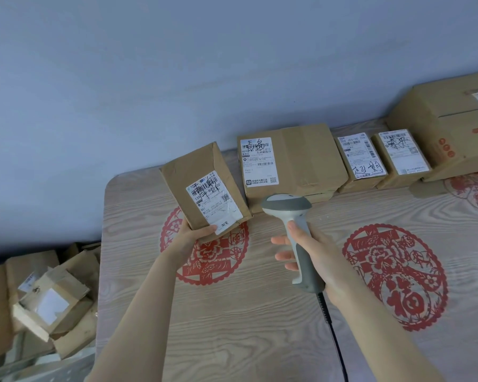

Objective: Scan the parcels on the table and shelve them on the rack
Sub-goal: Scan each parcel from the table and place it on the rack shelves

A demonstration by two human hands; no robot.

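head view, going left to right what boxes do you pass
floor pile → held parcel → wide box → first small box → second small box → big box

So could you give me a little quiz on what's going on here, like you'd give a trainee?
1. Which hand holds the scanner?
2. True or false: the left hand holds a parcel with its label facing the camera.
3. The biggest box on the table sits at: A) the row's left end, B) its right end, C) the middle.
Key: 1 right hand; 2 true; 3 B.
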